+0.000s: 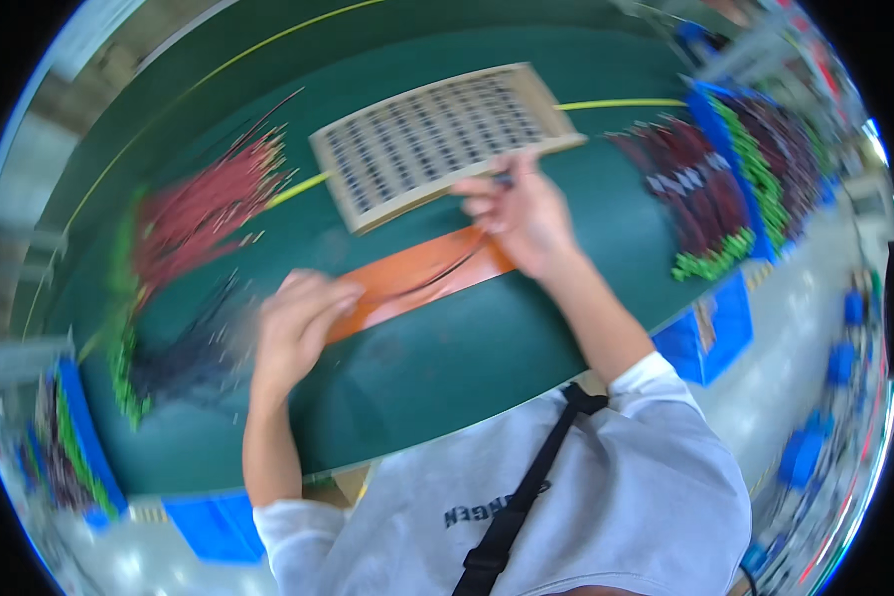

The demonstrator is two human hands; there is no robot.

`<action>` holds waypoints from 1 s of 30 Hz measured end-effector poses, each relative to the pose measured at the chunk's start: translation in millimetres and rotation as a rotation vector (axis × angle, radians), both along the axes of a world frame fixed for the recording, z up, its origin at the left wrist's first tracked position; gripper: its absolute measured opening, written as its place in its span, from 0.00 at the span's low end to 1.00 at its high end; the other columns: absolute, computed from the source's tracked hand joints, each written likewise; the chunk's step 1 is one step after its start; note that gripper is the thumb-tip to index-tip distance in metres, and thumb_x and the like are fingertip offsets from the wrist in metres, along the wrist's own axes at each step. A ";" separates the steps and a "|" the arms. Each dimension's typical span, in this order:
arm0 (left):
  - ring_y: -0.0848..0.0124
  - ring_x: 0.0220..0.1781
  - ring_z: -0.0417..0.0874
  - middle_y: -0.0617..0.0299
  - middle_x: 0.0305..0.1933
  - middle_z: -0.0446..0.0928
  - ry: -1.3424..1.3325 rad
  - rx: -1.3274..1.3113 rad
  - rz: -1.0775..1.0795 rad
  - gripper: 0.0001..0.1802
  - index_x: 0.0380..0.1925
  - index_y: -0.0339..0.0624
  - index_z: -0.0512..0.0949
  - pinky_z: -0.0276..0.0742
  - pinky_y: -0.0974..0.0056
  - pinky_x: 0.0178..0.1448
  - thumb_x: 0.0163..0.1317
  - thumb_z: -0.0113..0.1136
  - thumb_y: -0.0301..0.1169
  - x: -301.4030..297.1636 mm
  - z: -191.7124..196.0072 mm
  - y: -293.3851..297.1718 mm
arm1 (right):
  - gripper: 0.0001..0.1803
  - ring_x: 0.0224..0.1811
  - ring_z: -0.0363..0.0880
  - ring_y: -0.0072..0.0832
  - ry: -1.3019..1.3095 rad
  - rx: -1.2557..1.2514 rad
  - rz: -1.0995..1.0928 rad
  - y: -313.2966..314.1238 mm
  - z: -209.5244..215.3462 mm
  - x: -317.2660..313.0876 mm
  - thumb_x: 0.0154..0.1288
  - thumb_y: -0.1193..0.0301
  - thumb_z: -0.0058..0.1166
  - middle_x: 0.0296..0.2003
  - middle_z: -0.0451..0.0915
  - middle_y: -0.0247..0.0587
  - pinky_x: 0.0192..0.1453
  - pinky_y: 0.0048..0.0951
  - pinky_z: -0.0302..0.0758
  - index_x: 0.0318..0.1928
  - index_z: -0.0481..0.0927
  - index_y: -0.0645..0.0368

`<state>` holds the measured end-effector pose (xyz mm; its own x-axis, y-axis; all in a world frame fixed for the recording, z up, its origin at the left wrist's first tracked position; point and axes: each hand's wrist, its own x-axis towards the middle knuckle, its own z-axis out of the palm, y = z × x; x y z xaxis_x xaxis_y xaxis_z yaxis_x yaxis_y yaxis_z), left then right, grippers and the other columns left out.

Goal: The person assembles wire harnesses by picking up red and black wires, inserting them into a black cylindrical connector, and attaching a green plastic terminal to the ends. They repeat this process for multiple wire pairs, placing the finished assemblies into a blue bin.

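A thin dark wire (455,266) stretches between my two hands above an orange strip (417,298) on the green table. At its left end my left hand (293,323) is closed, thumb and fingers pinched together on the wire. My right hand (521,214) grips the other end, with a small dark piece at its raised fingertips; blur hides what that piece is. Just beyond my right hand lies a pale tray (457,186) filled with rows of small dark parts.
Red wires (204,214) and black wires (184,353) with green connectors (124,363) lie at left. More dark red wires (700,204) lie at right beside a blue divider (730,149). Blue bins (710,328) hang along the near edge of the green table (447,372).
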<state>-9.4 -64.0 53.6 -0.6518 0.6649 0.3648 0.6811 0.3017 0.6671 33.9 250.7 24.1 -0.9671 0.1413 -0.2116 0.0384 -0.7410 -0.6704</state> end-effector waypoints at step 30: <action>0.65 0.35 0.87 0.51 0.35 0.85 -0.402 -0.201 -0.022 0.24 0.58 0.30 0.78 0.83 0.63 0.43 0.60 0.67 0.17 26.0 13.1 -30.6 | 0.16 0.28 0.66 0.17 0.403 -0.045 0.194 -47.4 11.4 6.0 0.87 0.54 0.36 0.34 0.81 0.44 0.33 0.19 0.65 0.48 0.67 0.53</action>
<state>16.6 -94.6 66.7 -0.7001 0.7121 -0.0523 0.3877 0.4406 0.8097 39.9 203.3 35.5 -0.9814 -0.0514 0.1852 -0.0778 -0.7749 -0.6273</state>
